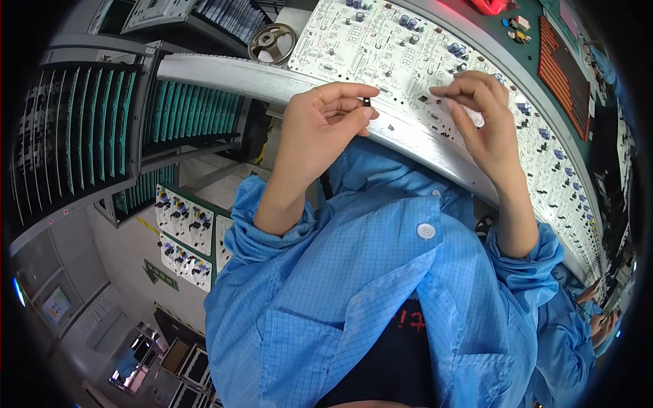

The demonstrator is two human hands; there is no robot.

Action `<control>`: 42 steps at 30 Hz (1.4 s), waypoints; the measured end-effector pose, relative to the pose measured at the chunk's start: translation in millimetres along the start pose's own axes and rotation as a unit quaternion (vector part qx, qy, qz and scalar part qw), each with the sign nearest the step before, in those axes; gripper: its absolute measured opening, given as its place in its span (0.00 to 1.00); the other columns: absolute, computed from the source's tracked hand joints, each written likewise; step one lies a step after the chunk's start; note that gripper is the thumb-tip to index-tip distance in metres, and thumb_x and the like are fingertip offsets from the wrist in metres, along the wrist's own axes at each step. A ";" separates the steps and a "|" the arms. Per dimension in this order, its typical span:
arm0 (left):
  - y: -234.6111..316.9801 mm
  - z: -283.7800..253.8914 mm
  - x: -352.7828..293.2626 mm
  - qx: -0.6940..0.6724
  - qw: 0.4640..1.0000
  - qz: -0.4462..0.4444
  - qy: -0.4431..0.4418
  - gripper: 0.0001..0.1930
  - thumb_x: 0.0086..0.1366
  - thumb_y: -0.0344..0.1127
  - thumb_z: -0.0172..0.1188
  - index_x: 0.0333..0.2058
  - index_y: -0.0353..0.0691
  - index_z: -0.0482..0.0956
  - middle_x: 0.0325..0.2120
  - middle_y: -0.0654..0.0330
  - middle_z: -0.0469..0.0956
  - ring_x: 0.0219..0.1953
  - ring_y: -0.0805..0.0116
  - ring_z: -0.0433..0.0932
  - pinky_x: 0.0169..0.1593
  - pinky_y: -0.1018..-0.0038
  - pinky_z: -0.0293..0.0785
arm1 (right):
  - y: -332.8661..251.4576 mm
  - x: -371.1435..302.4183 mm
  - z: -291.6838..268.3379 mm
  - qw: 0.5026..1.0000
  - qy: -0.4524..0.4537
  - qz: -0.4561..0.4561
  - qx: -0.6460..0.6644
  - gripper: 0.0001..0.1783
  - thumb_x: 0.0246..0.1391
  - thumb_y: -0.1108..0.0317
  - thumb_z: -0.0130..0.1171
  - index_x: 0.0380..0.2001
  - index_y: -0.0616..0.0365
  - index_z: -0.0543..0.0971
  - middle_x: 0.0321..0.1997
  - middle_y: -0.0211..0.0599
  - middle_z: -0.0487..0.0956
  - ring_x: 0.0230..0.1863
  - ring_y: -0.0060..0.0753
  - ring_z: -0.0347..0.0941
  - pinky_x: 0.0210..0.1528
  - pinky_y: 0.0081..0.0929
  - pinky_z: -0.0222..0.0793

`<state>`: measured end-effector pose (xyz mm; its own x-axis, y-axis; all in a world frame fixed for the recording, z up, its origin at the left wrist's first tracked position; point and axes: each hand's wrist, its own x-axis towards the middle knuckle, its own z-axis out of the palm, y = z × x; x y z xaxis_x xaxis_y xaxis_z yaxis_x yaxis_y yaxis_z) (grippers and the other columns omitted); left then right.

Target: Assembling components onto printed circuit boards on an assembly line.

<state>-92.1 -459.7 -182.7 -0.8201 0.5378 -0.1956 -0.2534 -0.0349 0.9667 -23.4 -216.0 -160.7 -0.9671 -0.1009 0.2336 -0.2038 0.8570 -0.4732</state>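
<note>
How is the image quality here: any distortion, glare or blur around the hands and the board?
Head view: strong fisheye bend curves the metal rail; black corners; even light, mild glare on the white circuit board; left hand and right hand are sharp.

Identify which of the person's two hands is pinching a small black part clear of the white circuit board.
The left hand: it pinches the small black part, while the right hand touches the white circuit board.

Upright components [454, 49] crowd circuit board [354, 41], metal rail [272, 78] bare
</note>
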 end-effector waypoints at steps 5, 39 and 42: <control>1.8 -0.2 1.1 -0.024 0.999 -0.024 0.022 0.13 0.60 0.23 0.61 0.45 0.29 0.79 0.30 0.55 0.83 0.28 0.77 0.78 0.34 0.83 0.75 | 20.6 35.7 -1.7 0.996 0.071 0.029 -0.053 0.09 0.51 0.71 0.63 0.38 0.56 0.81 0.45 0.32 0.76 0.53 0.37 0.66 0.55 0.34 0.64; -9.1 -21.6 25.5 -0.043 0.997 0.011 0.065 0.08 0.60 0.19 0.60 0.40 0.27 0.80 0.32 0.54 0.82 0.32 0.73 0.80 0.37 0.81 0.78 | 40.4 70.6 35.6 0.986 0.076 0.088 -0.122 0.07 0.45 0.67 0.67 0.31 0.54 0.84 0.39 0.23 0.78 0.49 0.34 0.64 0.58 0.36 0.46; -7.0 -20.4 27.8 -0.016 0.995 0.029 0.099 0.09 0.61 0.20 0.60 0.40 0.27 0.80 0.32 0.55 0.82 0.31 0.73 0.80 0.37 0.83 0.76 | 39.4 69.4 35.9 0.986 0.080 0.094 -0.116 0.07 0.46 0.67 0.66 0.30 0.54 0.84 0.39 0.24 0.78 0.48 0.34 0.64 0.57 0.36 0.47</control>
<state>-123.6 -461.7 -198.3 -0.9179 0.3578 -0.1715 -0.2165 -0.0894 0.9722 -104.0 -207.4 -193.6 -0.9445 0.1350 0.2996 0.0343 0.9472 -0.3187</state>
